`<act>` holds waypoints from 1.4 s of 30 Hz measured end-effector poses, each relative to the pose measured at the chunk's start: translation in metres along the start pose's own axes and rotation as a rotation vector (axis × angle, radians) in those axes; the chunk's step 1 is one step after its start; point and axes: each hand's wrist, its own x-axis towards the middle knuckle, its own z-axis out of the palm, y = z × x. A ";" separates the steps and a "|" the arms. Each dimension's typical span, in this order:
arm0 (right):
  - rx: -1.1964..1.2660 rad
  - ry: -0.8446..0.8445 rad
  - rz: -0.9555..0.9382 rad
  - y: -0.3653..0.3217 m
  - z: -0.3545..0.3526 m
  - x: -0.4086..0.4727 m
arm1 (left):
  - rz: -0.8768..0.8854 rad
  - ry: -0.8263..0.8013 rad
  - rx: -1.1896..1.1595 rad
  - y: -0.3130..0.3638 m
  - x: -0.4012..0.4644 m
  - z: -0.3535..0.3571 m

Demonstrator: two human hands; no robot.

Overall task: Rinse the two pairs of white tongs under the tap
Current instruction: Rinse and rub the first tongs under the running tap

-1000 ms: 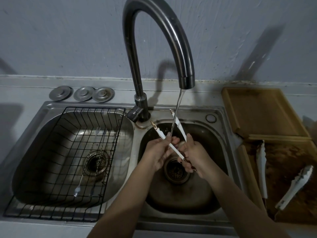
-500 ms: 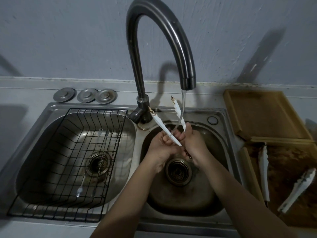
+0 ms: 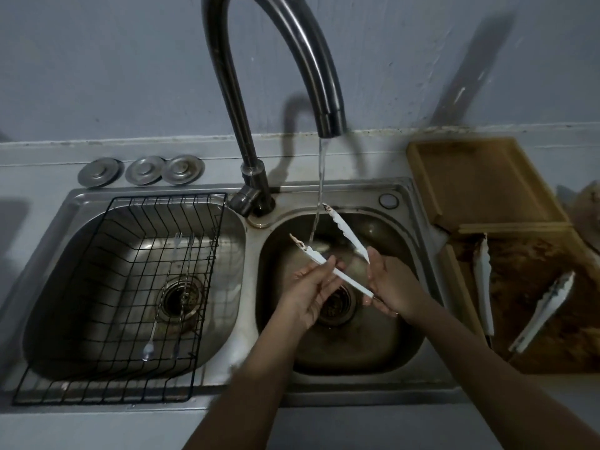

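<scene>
A: Found the white plastic tongs [image 3: 313, 253]?

B: Yes. Held right under the mouth of the dark curved metal tap [image 3: 328, 105], over the right steel sink bowl [image 3: 406, 336].

A: Held how?

B: With both hands. Right hand [image 3: 389, 284] wrapped tight round the joined end. Left hand [image 3: 310, 287] looks to be pinching the nearer arm of the tongs at the fingertips.

A: Pointing which way?

B: Up and back toward the tap. Joined end low and close to the body, two tips high and spread wide apart. Brown dirt on both tips.

A: And the thin stream of water [image 3: 321, 177]?

B: Falling from the tap between the two arms, just beside the far tip. Probably need to slide a dirty tip into it next. Left hand closer to the near tip, so maybe best for rubbing.

A: Anything hard to see?

B: Joined end hidden inside the right hand. Round drain [image 3: 334, 306] partly hidden behind the hands. Very dim all over, so hard to tell how much dirt.

A: The other pair?

B: Second white tongs [image 3: 542, 315], well to the right of the tap, lying on a dirty brown wooden tray [image 3: 454, 287]. Not yet under the water. Joined end hard to make out.
</scene>
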 end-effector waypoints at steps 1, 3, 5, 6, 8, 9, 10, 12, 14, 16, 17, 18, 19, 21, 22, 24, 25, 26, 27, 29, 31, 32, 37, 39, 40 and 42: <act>-0.042 0.004 0.015 0.003 -0.003 -0.002 | -0.026 -0.002 -0.002 -0.008 0.000 0.001; -0.091 0.014 0.060 0.007 -0.008 -0.002 | -0.074 -0.006 0.012 -0.018 -0.001 0.004; -0.060 0.023 0.139 0.009 -0.010 -0.002 | -0.094 0.001 0.025 -0.021 -0.001 0.003; -0.044 0.024 0.177 0.009 -0.011 -0.003 | -0.091 0.000 0.027 -0.019 -0.001 0.002; -0.046 0.028 0.198 0.009 -0.012 -0.002 | -0.066 0.009 0.019 -0.015 -0.001 0.001; -0.062 0.023 0.188 0.008 -0.013 -0.002 | -0.048 0.023 0.009 -0.015 0.000 0.000; -0.087 0.014 0.168 0.007 -0.013 -0.001 | -0.035 0.038 -0.009 -0.014 0.000 0.001; -0.137 0.011 0.134 0.005 -0.011 0.000 | -0.016 0.068 -0.053 -0.014 0.002 0.001; -0.118 0.021 0.151 0.003 -0.006 0.001 | 0.002 0.095 -0.072 -0.012 0.005 0.003; -0.094 0.042 0.161 0.001 -0.001 0.001 | 0.008 0.124 -0.076 -0.007 0.010 0.003; -0.092 0.052 0.158 0.000 0.002 0.002 | -0.002 0.137 -0.083 -0.004 0.013 0.002; -0.090 0.051 0.156 -0.001 0.003 0.003 | -0.017 0.132 -0.078 0.001 0.015 0.003; -0.098 0.048 0.155 -0.001 0.002 0.003 | -0.034 0.105 -0.051 0.005 0.016 0.002; -0.172 0.039 0.152 0.000 -0.003 0.006 | -0.066 0.031 0.062 0.013 0.018 0.000; -0.181 0.036 0.166 0.000 -0.005 0.006 | -0.076 -0.002 0.117 0.015 0.018 -0.001; -0.161 0.034 0.202 0.002 -0.009 0.006 | -0.079 -0.031 0.184 0.017 0.019 -0.003; -0.157 0.018 0.199 0.004 -0.010 0.006 | -0.078 -0.034 0.205 0.017 0.019 -0.004; -0.170 0.005 0.171 0.008 -0.012 0.005 | -0.080 -0.029 0.221 0.017 0.021 -0.005; -0.187 0.003 0.164 0.009 -0.013 0.005 | -0.084 -0.020 0.227 0.018 0.024 -0.005; -0.108 0.044 0.224 0.011 -0.012 0.006 | -0.081 0.016 0.220 0.016 0.029 -0.005; -0.092 0.061 0.226 0.011 -0.012 0.004 | -0.075 0.042 0.204 0.013 0.032 -0.004; -0.114 0.059 0.211 0.010 -0.012 0.003 | -0.072 0.029 0.198 0.011 0.033 -0.005; -0.057 0.066 0.246 0.011 -0.015 -0.001 | -0.154 -0.046 0.249 0.016 0.029 -0.007; -0.065 0.063 0.259 0.013 -0.015 -0.002 | -0.174 -0.076 0.291 0.018 0.025 -0.006; -0.098 0.049 0.252 0.015 -0.015 -0.002 | -0.168 -0.103 0.317 0.017 0.024 -0.006; -0.145 0.031 0.241 0.017 -0.014 -0.004 | -0.139 -0.119 0.344 0.017 0.022 -0.006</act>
